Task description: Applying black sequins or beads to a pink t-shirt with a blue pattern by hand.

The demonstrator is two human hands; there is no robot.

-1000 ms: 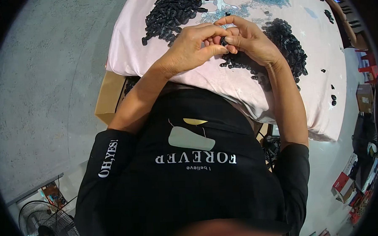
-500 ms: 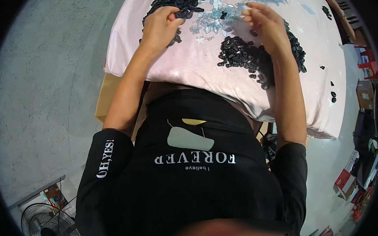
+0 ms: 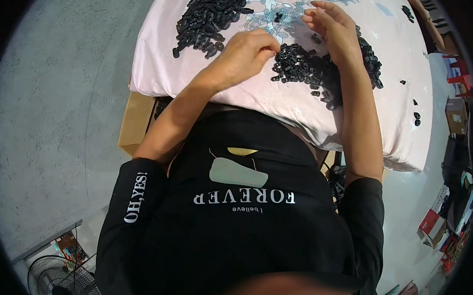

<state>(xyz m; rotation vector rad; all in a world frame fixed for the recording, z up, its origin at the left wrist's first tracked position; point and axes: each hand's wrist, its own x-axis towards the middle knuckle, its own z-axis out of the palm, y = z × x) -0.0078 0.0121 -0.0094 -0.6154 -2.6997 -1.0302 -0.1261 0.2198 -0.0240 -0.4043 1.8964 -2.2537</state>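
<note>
Black plastic pieces point(image 3: 317, 70) heap near the table's point(image 3: 154, 66) front edge (pink cloth); left hand point(image 3: 245, 52) pinches at them, right hand point(image 3: 337, 30) spread above.

Two part heaps point(image 3: 209, 17) point(image 3: 323, 70) (left, right) on cloth point(image 3: 255, 94).

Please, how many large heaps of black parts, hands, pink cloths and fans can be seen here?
Large heaps of black parts: 2
Hands, left hand and right hand: 2
Pink cloth: 1
Fan: 1
Total: 6
</note>
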